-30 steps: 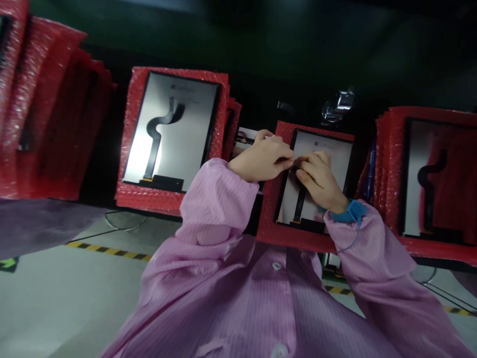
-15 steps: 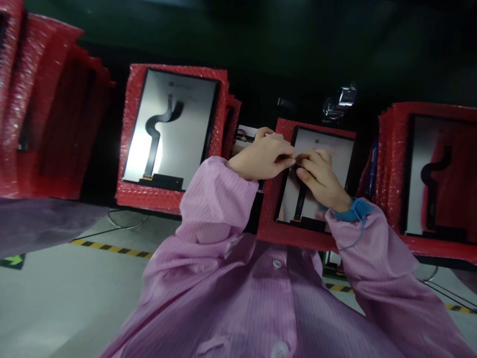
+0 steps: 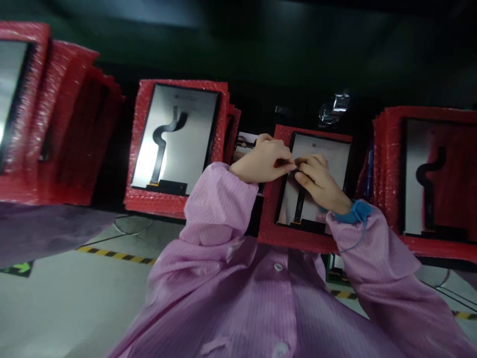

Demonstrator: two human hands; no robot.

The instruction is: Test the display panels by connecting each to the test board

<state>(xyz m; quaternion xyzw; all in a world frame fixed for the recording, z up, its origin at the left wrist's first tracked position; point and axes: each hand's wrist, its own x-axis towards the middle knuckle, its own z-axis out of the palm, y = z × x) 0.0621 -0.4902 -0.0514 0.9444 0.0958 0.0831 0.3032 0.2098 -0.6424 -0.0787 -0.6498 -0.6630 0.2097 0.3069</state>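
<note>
A display panel (image 3: 333, 153) with a pale back and dark rim lies on a red bubble-wrap sheet (image 3: 269, 223) in front of me. From its lower edge a black flex cable (image 3: 299, 205) runs up under my fingers. My right hand (image 3: 321, 183), with a blue wrist strap (image 3: 352, 213), is closed in a pinch at the cable's upper end. My left hand (image 3: 265, 159) reaches in from the left, thumb and fingertips pressed together and meeting the right fingertips. Whatever small part sits between the left fingertips is hidden.
Another panel (image 3: 186, 149) rests on stacked red bubble wrap to the left, a third panel (image 3: 415, 184) at the right. More red sheets (image 3: 70, 124) stand at far left. A shiny roll (image 3: 334, 108) and a small dark strip (image 3: 283, 110) lie behind. A blue pen (image 3: 368, 171) stands beside the right stack.
The view has shifted slightly, so the left-hand stacks appear further right and lower. Both hands keep nearly the same pinch at the cable's upper end.
</note>
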